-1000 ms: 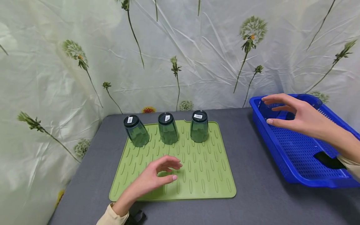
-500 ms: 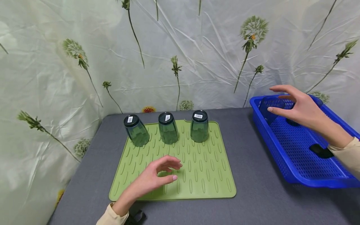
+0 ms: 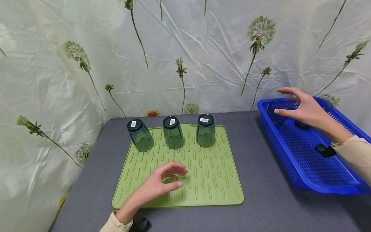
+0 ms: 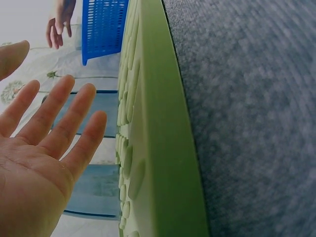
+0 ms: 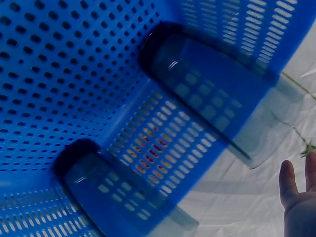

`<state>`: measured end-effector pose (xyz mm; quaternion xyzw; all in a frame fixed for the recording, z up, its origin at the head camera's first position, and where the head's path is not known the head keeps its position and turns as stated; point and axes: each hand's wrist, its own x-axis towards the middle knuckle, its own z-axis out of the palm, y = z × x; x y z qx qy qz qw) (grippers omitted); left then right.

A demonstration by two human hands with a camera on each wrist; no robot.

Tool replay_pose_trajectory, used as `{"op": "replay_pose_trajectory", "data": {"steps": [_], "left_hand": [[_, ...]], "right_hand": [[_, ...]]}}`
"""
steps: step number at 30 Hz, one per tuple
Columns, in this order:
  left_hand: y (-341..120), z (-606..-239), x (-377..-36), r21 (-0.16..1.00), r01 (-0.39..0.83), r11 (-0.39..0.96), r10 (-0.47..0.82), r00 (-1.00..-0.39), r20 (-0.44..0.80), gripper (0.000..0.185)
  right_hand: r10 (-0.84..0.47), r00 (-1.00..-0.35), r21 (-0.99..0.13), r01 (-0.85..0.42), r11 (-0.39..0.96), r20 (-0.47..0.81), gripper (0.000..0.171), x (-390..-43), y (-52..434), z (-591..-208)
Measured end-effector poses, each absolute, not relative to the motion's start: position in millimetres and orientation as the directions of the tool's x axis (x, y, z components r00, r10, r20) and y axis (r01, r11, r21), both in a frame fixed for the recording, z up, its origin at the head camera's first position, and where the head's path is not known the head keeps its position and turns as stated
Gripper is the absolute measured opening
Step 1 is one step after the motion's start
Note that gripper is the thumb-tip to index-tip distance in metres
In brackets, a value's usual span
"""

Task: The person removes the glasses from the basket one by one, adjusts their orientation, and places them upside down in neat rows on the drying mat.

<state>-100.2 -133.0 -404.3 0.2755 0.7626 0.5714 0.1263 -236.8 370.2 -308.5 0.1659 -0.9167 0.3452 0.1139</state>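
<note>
- Nearest to us, the left hand [image 3: 156, 185] hovers low over the front of the green mat [image 3: 214, 180]; fingers loosely curled and apart, holding nothing. The left wrist view shows the palm open, fingers [image 4: 74, 118] spread.
- The mat looks like soft silicone with rows of raised oval ribs; it lies flat on a grey, felt-like table [image 3: 261, 212].
- Along the mat's far edge stand three dark tinted tumblers, rims down: left tumbler [image 3: 140, 134] leaning a little, middle tumbler [image 3: 173, 132] and right tumbler [image 3: 205, 130] upright, each with a white label on its base.
- Farther right, the right hand [image 3: 304, 108] reaches over the far end of the blue basket [image 3: 290, 161], fingers spread and straight, gripping nothing yet.
- Beneath it two more tumblers stand in the basket's far corner — near tumbler [image 3: 277, 112] just below the fingertips, far tumbler [image 3: 321, 104] behind the hand. In the right wrist view both [image 5: 222, 94] [image 5: 123, 197] lean on the perforated wall.
- Handling, our judgement: light, stiff, smooth-walled — glass or clear plastic, we cannot tell, so treat as breakable. Slick if wet. Best taken round the mid-wall with thumb opposing fingers, not by the rim.
- Basket: rigid plastic, holes throughout.
</note>
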Motion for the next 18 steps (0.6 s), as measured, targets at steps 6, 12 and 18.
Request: {"op": "replay_pose_trajectory", "data": {"steps": [6,12,18], "left_hand": [[-132.2,-405.3,-99.8,0.943,0.266,0.201,0.566,-0.817,0.109,0.042],[-132.2,-406.5,-99.5,0.942,0.27,0.201,0.565,-0.817,0.113,0.043],[-132.1,-406.7,-99.9,0.945,0.256,0.205,0.565,-0.819,0.1,0.043]], "right_hand": [[-0.233,-0.91,-0.601,-0.403,0.69,0.343,0.071,-250.9,377.7,-315.5],[-0.244,-0.923,-0.631,-0.382,0.675,0.298,0.078,-264.5,384.8,-322.2],[-0.249,-0.935,-0.634,-0.354,0.688,0.252,0.082,-271.0,392.4,-331.3]]}}
